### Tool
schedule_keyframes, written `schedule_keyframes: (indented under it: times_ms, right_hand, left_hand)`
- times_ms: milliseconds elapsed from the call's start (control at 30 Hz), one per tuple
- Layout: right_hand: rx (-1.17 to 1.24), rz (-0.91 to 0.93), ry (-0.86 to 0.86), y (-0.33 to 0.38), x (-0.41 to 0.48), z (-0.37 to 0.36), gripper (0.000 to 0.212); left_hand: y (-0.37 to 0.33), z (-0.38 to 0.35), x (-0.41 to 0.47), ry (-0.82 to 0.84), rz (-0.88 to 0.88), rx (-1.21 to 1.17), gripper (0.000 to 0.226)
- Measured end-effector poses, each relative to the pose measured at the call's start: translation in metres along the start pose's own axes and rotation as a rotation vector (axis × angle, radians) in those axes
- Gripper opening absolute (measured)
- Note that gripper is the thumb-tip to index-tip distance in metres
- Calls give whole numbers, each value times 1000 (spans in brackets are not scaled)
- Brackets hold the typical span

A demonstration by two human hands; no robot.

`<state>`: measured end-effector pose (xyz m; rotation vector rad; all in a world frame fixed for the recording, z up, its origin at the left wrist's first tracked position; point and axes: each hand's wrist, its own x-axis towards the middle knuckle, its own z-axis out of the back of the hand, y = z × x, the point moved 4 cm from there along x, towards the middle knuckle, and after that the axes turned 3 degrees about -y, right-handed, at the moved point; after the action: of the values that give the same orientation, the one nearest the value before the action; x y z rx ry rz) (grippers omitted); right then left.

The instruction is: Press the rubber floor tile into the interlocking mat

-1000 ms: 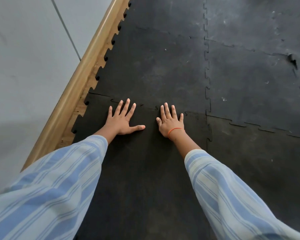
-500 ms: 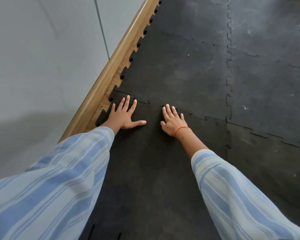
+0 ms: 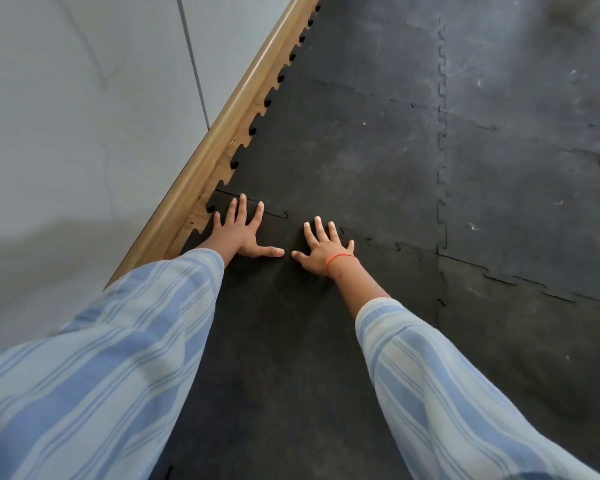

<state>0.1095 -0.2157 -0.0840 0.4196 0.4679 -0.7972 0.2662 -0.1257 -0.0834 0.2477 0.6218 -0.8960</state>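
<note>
— Since the earlier frame: both hands had drawn closer together, thumbs nearly tip to tip; view had swung so the wall took more of the left side.

— Item one, the tile?

— Rubber floor tile [image 3: 284, 341], black, lay flat on the floor, running from the near edge of view up to the toothed seam. Its far edge met the interlocking mat [image 3: 343, 150]; its right edge met another mat piece along a second toothed seam.

— Item two, the hands?

— Left hand [image 3: 241, 233], palm down, fingers spread, flat on the tile's far left corner; fingertips [image 3: 242, 197] reached the seam, the longest lying just across it. Right hand [image 3: 321, 245], palm down, fingers spread, flat on the tile just short of the seam. Neither grip was closed on anything; both were open and pressed flat on the rubber. Orange thread band [image 3: 338, 259] on the right wrist. Striped blue sleeves [image 3: 101, 368] on both arms.

— Seam condition?

— Teeth appeared seated between the hands; a thin dark line showed at the left corner and to the right of the right hand. Whether fully flush, could not tell.

— Surroundings?

— Wooden skirting [image 3: 222, 133] ran along the mat's left edge, exposed mat teeth beside it; grey wall [image 3: 84, 116] above it.
</note>
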Motion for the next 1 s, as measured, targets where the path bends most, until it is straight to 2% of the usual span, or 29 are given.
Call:
schedule_keyframes:
  times_ms: [67, 133, 233, 367, 533, 700, 800, 900, 1000]
  right_hand:
    - [29, -44, -104, -25, -18, -14, 83]
    - [63, -146, -217, -64, -36, -24, 92]
    - [103, -262, -284, -116, -53, -28, 97]
    - [119, -319, -309, -150, -63, -27, 103]
    - [188, -452, -449, -165, -84, -42, 116]
    - [190, -432, -372, -175, -93, -48, 112]
    - [183, -419, -254, -177, -93, -39, 107]
    - [238, -453, -98, -173, -109, -39, 93]
    - [337, -475, -67, -148, -145, -48, 81]
  left_hand:
    - [-6, 1, -5, 17, -17, 2, 114]
    - [-14, -6, -11, 8, -90, 32, 98]
    - [-32, -20, -21, -47, -180, 72, 79]
    - [-85, -48, -37, -71, -292, 114, 86]
    - [-105, -64, -40, -114, -277, 118, 98]
    - [-104, -63, -38, -77, -271, 107, 98]
    - [-108, -56, -42, -48, -227, 131, 96]
    - [-121, -50, -58, 5, -129, 149, 92]
    - [-144, -52, -103, 165, -106, 126, 87]
